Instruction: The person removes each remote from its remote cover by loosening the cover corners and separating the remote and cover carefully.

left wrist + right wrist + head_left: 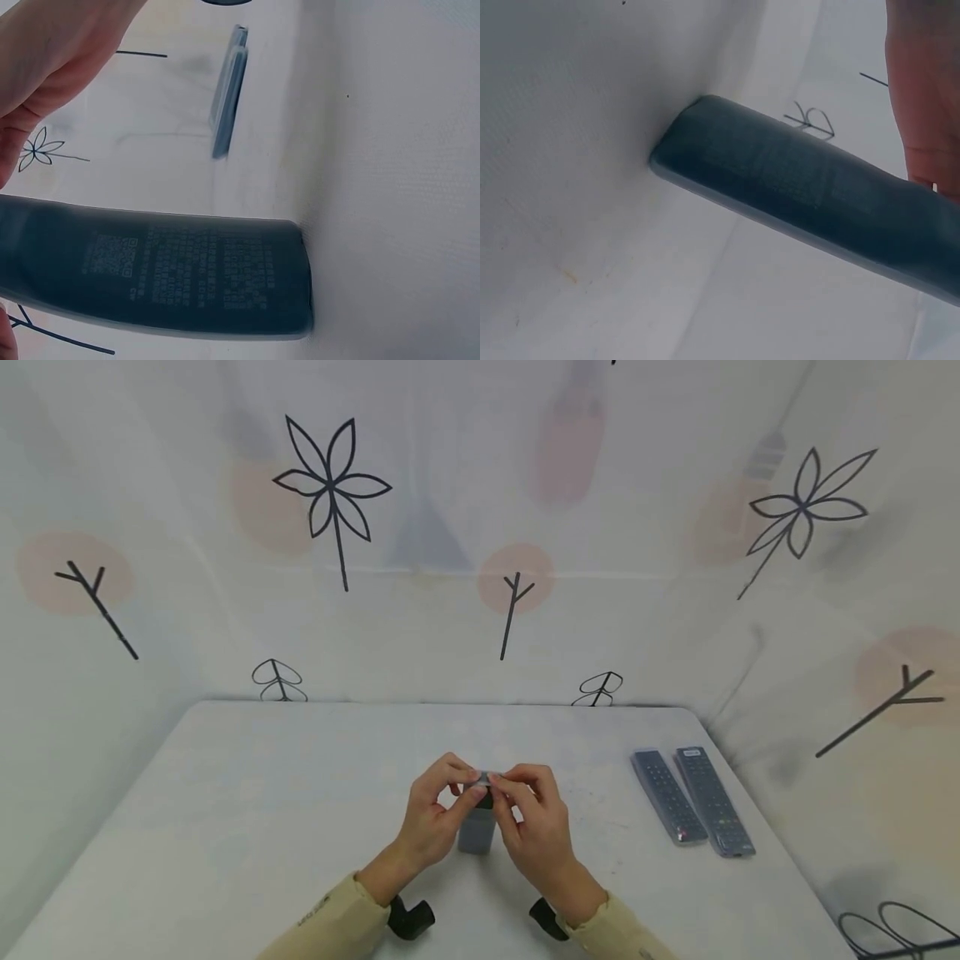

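Note:
A dark remote control (476,832) stands on end on the white table between the two hands. Small print and a square code cover the remote's back (187,270) in the left wrist view; in the right wrist view its lower end (780,176) meets the tabletop. The left hand (431,814) pinches the top end with thumb and fingertips. From the other side the right hand (536,822) pinches that same end, its fingertips close to the left ones. A pale, shiny bit shows between the fingertips; the fingers hide most of the top.
Two more remote controls, one shorter (669,797) and one longer (715,802), lie side by side at the table's right (757,827). A patterned white cloth (420,635) hangs behind the table. Black wrist devices (411,918) show below both sleeves.

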A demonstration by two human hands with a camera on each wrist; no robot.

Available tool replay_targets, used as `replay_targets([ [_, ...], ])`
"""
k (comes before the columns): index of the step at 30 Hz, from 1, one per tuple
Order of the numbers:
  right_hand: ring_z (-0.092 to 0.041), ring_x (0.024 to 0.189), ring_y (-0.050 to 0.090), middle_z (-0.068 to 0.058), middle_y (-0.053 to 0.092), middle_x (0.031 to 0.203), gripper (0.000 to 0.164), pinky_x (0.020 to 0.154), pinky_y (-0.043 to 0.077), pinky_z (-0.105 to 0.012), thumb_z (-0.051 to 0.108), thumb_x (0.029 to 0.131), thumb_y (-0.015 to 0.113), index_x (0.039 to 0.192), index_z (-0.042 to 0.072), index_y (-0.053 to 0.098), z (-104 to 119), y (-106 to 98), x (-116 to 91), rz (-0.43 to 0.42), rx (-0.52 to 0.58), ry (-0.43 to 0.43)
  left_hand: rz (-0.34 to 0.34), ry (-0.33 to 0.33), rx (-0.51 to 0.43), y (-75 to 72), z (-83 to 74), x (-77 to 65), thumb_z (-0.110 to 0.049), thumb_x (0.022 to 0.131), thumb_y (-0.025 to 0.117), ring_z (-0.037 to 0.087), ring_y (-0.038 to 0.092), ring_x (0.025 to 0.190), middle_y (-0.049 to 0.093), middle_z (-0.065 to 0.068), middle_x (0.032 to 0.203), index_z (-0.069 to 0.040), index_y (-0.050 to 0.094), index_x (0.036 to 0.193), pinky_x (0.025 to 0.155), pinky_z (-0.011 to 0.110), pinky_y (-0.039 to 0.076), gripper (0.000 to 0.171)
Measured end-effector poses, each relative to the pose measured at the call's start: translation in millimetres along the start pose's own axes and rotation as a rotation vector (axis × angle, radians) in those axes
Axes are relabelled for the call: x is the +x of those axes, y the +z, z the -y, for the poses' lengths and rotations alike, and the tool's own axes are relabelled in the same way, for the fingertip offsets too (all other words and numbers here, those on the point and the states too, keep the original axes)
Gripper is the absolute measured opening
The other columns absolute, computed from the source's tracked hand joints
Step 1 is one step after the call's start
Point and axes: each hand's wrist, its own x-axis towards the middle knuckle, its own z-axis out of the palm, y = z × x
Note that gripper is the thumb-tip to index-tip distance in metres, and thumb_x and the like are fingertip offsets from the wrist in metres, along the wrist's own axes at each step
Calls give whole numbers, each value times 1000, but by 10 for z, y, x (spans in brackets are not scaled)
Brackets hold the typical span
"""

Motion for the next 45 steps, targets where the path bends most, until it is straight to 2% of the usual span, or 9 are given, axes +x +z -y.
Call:
replay_targets([
  [7, -18, 72, 60, -16, 56, 99, 25, 60, 53, -20, 15, 103, 54, 103, -5, 68, -7, -15, 1, 9, -73, 8, 7, -2, 12, 2, 12, 14, 24, 75, 67, 23, 57, 76, 60, 11, 84, 0, 59, 95, 56, 43, 41, 32],
  [14, -19, 70, 60, -15, 56, 97, 25, 58, 51, -19, 14, 105, 51, 102, -3, 68, -16, -33, -10, 27, -97, 6, 2, 4, 13, 8, 17, 0, 25, 75, 67, 23, 57, 76, 60, 11, 85, 0, 59, 95, 56, 42, 41, 33],
  [18, -18, 63, 61, -13, 57, 93, 24, 53, 50, -19, 12, 105, 49, 98, -1, 69, -20, -56, 21, 20, -126, -24, 5, 15, 6, 12, 15, -3, 26, 73, 67, 22, 57, 75, 60, 11, 85, 1, 59, 95, 56, 42, 41, 35],
  [22, -18, 62, 62, -11, 58, 89, 25, 51, 49, -19, 11, 105, 48, 95, 1, 69, -13, -89, 72, 17, -124, -41, 10, 34, 0, 11, 16, -3, 27, 71, 68, 22, 57, 74, 60, 12, 85, 1, 59, 95, 55, 42, 41, 37],
  [25, -15, 59, 58, -8, 56, 86, 21, 50, 46, -17, 8, 104, 52, 94, 3, 69, -15, -133, 110, 53, -90, -11, 16, 39, 2, 6, 22, 7, 26, 72, 68, 22, 57, 74, 61, 12, 85, 1, 59, 96, 55, 42, 41, 36],
  [28, -10, 57, 49, -5, 55, 85, 12, 51, 42, -14, -4, 95, 62, 93, 6, 69, -17, -181, 139, 109, -35, 62, 22, 34, 6, -9, 24, 15, 25, 73, 68, 22, 57, 74, 61, 12, 85, 1, 59, 96, 55, 42, 41, 34],
  [32, -7, 61, 45, -2, 57, 85, 27, 53, 39, -14, -16, 80, 72, 92, 8, 71, -15, -210, 161, 157, -5, 129, 23, 23, 18, -41, 15, 8, 24, 73, 69, 23, 57, 73, 61, 12, 84, 1, 59, 95, 54, 40, 42, 33],
  [41, -8, 69, 58, 2, 61, 84, 27, 62, 49, -17, -16, 77, 75, 90, 8, 73, -34, -219, 190, 119, 65, 209, 48, -29, 23, -64, -2, 21, 21, 77, 70, 22, 58, 76, 62, 11, 86, 0, 59, 97, 55, 36, 44, 31],
  [45, -7, 70, 59, 5, 61, 83, 27, 64, 50, -18, -15, 77, 76, 90, 8, 73, -41, -240, 198, 127, 76, 250, 50, -49, 20, -52, -9, 26, 21, 78, 69, 22, 58, 77, 62, 11, 86, 0, 59, 97, 55, 36, 45, 29],
])
